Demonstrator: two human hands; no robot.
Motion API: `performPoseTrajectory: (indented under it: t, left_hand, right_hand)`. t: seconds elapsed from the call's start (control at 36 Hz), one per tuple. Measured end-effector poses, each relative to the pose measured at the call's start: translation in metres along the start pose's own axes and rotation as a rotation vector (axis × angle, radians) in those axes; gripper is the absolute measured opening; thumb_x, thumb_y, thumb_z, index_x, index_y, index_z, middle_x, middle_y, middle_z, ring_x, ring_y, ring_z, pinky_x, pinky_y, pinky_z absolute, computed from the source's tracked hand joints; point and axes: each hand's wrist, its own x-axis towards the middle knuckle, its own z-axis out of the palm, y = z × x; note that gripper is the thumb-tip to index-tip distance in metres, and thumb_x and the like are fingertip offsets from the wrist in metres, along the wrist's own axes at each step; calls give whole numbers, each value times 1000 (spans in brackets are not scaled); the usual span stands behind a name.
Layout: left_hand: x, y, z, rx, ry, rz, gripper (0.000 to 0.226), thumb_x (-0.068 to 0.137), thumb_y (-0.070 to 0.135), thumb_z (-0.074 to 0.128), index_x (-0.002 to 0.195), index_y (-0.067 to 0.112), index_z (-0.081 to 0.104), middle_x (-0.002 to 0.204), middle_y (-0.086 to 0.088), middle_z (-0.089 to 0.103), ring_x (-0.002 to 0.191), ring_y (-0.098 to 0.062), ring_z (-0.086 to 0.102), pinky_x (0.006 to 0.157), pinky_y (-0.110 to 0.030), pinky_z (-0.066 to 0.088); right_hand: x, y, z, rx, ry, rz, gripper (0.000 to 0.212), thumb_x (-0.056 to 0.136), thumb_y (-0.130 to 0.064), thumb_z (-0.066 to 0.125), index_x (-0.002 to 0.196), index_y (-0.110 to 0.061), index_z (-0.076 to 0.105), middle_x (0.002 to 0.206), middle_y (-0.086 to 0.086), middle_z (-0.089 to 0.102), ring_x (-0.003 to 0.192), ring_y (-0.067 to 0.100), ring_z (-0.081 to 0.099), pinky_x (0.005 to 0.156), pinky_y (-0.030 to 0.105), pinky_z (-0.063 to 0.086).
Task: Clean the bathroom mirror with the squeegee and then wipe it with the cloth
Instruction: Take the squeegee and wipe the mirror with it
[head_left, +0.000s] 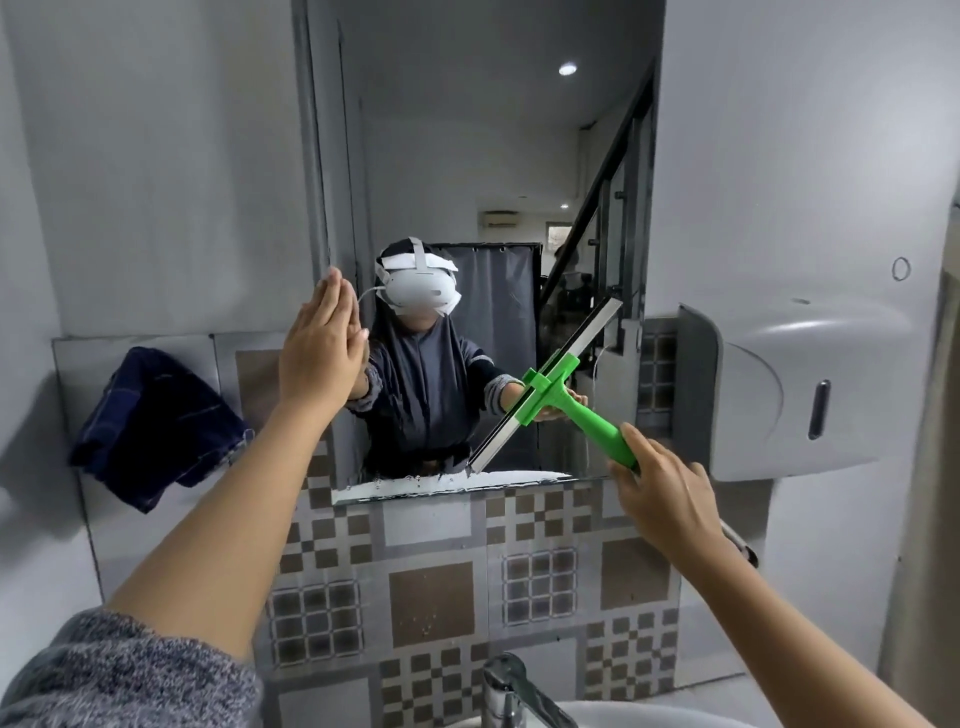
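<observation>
The tall bathroom mirror (467, 156) fills the wall ahead; white foam and water lie along its bottom edge. My right hand (662, 493) grips the green handle of the squeegee (558, 387), whose blade lies diagonally against the lower right of the glass, its lower tip near the foam. My left hand (322, 348) is flat, fingers straight and together, pressed against the mirror's left edge, holding nothing. A dark blue cloth (156, 421) hangs on the wall to the left of the mirror, apart from both hands.
A grey wall dispenser (789, 389) sticks out right of the mirror, close to my right hand. Patterned brown and grey tiles (431, 587) cover the wall below. A chrome tap (511, 691) and the white basin rim (649, 719) lie at the bottom.
</observation>
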Motion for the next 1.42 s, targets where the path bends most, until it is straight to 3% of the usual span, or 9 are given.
performPoseTrajectory:
  t: [0.22, 0.42, 0.53, 0.69, 0.86, 0.97, 1.17, 1.42]
  left_hand:
    - [-2, 0, -6, -21, -6, 23, 58, 94, 21, 47, 144, 7, 21, 155, -7, 14, 142, -18, 13, 115, -33, 13]
    - [-3, 1, -11, -48, -34, 22, 60, 93, 18, 50, 144, 6, 21, 155, -7, 14, 142, -21, 15, 114, -36, 21]
    - [-3, 0, -15, -46, -54, 36, 63, 92, 17, 54, 144, 5, 21, 155, -7, 14, 141, -23, 17, 112, -38, 26]
    - [-3, 0, -21, -72, -82, 49, 66, 90, 16, 56, 144, 5, 20, 155, -9, 13, 141, -26, 18, 112, -40, 26]
    - [-3, -5, -21, -78, -98, 73, 66, 90, 16, 57, 144, 4, 21, 155, -9, 13, 141, -24, 17, 112, -38, 25]
    - [-3, -8, -23, -79, -99, 92, 67, 90, 16, 56, 144, 4, 19, 155, -9, 13, 142, -23, 16, 114, -38, 23]
    - [-6, -10, -27, -74, -106, 120, 64, 91, 16, 54, 144, 5, 20, 155, -8, 12, 142, -23, 14, 112, -40, 24]
    - [-10, -21, -25, -66, -94, 174, 65, 93, 18, 52, 145, 9, 15, 155, -6, 11, 142, -21, 11, 115, -36, 14]
  right_hand:
    - [-13, -4, 12, 114, -35, 151, 48, 94, -34, 47, 139, -20, 37, 114, 5, 64, 90, 26, 61, 79, 44, 49]
    - [-28, -16, 28, 282, -84, 356, 40, 95, -30, 44, 134, -24, 38, 90, 7, 63, 68, 22, 58, 58, 33, 47]
    - [-35, -35, 31, 471, -89, 451, 38, 95, -27, 46, 132, -19, 41, 76, 5, 57, 53, 16, 50, 45, 25, 36]
    - [-41, -62, 38, 656, -32, 558, 23, 95, -31, 44, 112, -15, 48, 73, 7, 55, 54, 16, 47, 55, 37, 44]
    - [-45, -88, 43, 706, 17, 631, 20, 96, -30, 42, 92, -10, 48, 72, 6, 52, 54, 17, 45, 53, 37, 43]
    - [-45, -108, 44, 784, 48, 678, 20, 97, -24, 41, 92, -6, 49, 72, 6, 50, 52, 14, 42, 47, 29, 37]
    - [-42, -140, 51, 808, 79, 777, 27, 98, -26, 39, 103, -1, 50, 76, 6, 49, 55, 14, 43, 45, 28, 29]
    - [-65, -181, 74, 859, 67, 701, 18, 98, -25, 39, 101, -8, 45, 78, 10, 50, 54, 14, 42, 45, 24, 34]
